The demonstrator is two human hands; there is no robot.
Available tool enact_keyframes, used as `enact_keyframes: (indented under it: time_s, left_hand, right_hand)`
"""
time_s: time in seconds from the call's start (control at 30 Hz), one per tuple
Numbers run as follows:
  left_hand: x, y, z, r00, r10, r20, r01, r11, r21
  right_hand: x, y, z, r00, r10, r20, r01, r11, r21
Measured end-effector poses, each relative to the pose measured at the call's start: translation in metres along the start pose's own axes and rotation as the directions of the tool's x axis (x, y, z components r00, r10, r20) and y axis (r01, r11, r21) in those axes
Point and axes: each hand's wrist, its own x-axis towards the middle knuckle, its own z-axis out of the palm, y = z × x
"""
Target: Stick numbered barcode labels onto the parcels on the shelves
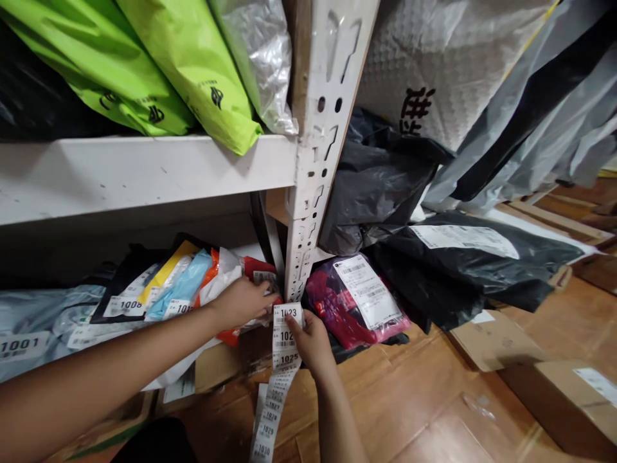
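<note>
My right hand (313,344) pinches the top of a long strip of white numbered labels (288,359) between thumb and fingers. The strip hangs down in front of the shelf post, with 1023 uppermost and 1030 near the bottom. To its left, my left hand (248,301) reaches across a row of bagged parcels on the lower shelf. Its fingers are bent around the edge of a red plastic parcel (260,269) at the row's right end; the fingertips are partly hidden. Beside it stand white-and-orange, light blue (187,283), yellow and black parcels, several bearing number labels.
A white metal shelf post (311,161) rises just beyond my hands. Bright green bags (193,77) overhang the upper shelf (144,170). Right of the post lie a pink parcel (357,299) and black bags (463,263). Cardboard boxes (554,399) stand on the wood-look floor (409,411).
</note>
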Motion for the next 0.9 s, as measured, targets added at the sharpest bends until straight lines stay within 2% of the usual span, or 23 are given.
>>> enact_keyframes:
  time_s: [0.1, 0.2, 0.3, 0.43, 0.53, 0.6, 0.67, 0.73, 0.83, 0.9]
  left_hand:
    - [-0.003, 0.007, 0.004, 1.000, 0.020, 0.006, -0.020, 0.999, 0.043]
    - [-0.002, 0.011, 0.005, 0.997, -0.045, 0.057, 0.042, 0.998, 0.053]
    - [0.000, 0.011, 0.004, 0.991, -0.068, 0.117, 0.066, 0.998, 0.017]
    - [0.003, 0.005, 0.001, 0.977, -0.018, 0.211, 0.034, 0.997, -0.072]
    - [0.005, -0.003, -0.001, 0.962, -0.005, 0.273, 0.049, 0.987, -0.154]
    - [0.006, -0.007, -0.008, 0.949, -0.025, 0.313, 0.093, 0.974, -0.205]
    - [0.003, -0.007, -0.022, 0.937, -0.053, 0.345, 0.149, 0.955, -0.257]
    - [-0.008, 0.000, -0.046, 0.932, -0.058, 0.358, 0.184, 0.927, -0.328]
    - [-0.043, 0.024, -0.101, 0.936, 0.034, 0.351, 0.160, 0.846, -0.508]
    - [-0.077, 0.046, -0.148, 0.929, 0.131, 0.345, 0.138, 0.745, -0.653]
  right_hand:
    - [0.001, 0.000, 0.001, 1.000, 0.005, -0.002, -0.005, 1.000, 0.002]
    - [0.002, -0.002, 0.001, 1.000, 0.015, 0.004, -0.015, 1.000, 0.005]
    - [-0.006, -0.018, -0.005, 0.998, 0.041, 0.048, -0.042, 0.999, 0.021]
    - [-0.036, -0.067, -0.024, 0.981, 0.133, 0.138, -0.147, 0.985, 0.090]
    - [-0.074, -0.110, -0.041, 0.963, 0.267, 0.020, -0.266, 0.947, 0.182]
    - [-0.102, -0.131, -0.049, 0.922, 0.382, -0.068, -0.352, 0.896, 0.270]
    - [-0.132, -0.144, -0.057, 0.858, 0.496, -0.133, -0.419, 0.826, 0.377]
    - [-0.163, -0.154, -0.063, 0.788, 0.588, -0.183, -0.441, 0.747, 0.498]
    - [-0.211, -0.177, -0.068, 0.685, 0.682, -0.256, -0.383, 0.636, 0.670]
    - [-0.245, -0.205, -0.069, 0.627, 0.705, -0.331, -0.311, 0.616, 0.723]
